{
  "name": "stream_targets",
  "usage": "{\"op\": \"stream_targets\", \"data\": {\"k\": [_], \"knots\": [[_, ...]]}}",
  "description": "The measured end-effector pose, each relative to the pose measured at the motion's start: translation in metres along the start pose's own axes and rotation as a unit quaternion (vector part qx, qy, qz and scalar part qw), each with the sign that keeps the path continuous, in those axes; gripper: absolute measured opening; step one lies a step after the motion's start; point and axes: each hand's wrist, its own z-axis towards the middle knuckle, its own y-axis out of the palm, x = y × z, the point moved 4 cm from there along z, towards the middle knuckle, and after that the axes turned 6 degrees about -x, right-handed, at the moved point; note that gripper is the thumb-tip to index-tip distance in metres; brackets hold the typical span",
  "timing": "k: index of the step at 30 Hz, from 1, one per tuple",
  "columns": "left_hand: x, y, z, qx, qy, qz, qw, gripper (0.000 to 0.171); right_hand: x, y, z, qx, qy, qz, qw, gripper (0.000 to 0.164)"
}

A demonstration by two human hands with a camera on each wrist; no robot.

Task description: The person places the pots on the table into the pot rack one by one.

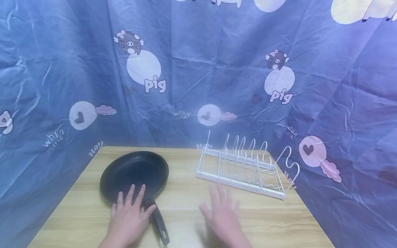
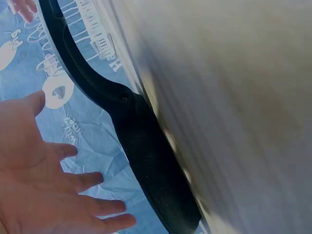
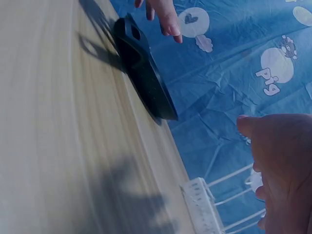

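Note:
A black frying pan point(image 1: 136, 172) lies on the left of the wooden table, its handle point(image 1: 160, 224) pointing toward the near edge. Over the pan's near rim and beside the handle hovers my left hand point(image 1: 128, 215), fingers spread and holding nothing. In the left wrist view a gap shows between that hand point(image 2: 53, 180) and the pan point(image 2: 151, 165). My right hand point(image 1: 224, 217) is above the table in front of a white wire rack point(image 1: 242, 184), slightly blurred, with its fingers extended. Nothing is in its grasp; in the right wrist view the hand point(image 3: 285, 170) stands apart from the rack point(image 3: 200, 204).
The rack has several upright wire loops and a wavy end loop at its right side. Blue curtains point(image 1: 192, 69) with pig prints hang behind and on both sides of the wooden table point(image 1: 186, 213). The pan and rack stand apart, with bare wood between them.

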Motion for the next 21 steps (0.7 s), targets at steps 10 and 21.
{"op": "stream_targets", "data": {"k": [10,21], "knots": [[-0.017,0.002,-0.002,-0.091,-0.055,-0.107,0.9886,0.092,-0.019,0.024,-0.004,-0.041,-0.062,0.111,0.991,0.078],[-0.023,0.025,0.004,-0.246,-0.029,-0.39,0.8867,0.073,-0.044,0.047,-0.011,-0.193,-0.031,0.321,0.927,0.067]]}}
